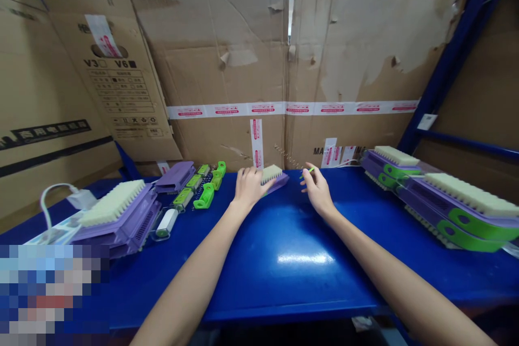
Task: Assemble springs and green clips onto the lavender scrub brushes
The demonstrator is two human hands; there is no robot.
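My left hand (248, 186) rests on a purple brush with cream bristles (274, 175) at the back of the blue table (292, 248), fingers curled over its near end. My right hand (318, 189) hovers just to the right of it, pinching a small green piece (310, 170) between its fingertips. A thin spring-like wire (288, 155) runs from the cardboard wall toward that hand.
A stack of purple brushes (117, 213) lies at the left, with a row of green handle parts (205, 189) and a white cable (52, 197) nearby. Finished purple-and-green brushes (441, 194) pile at the right. Cardboard sheets (284, 65) wall the back; a blue rack post (450, 59) stands at the right.
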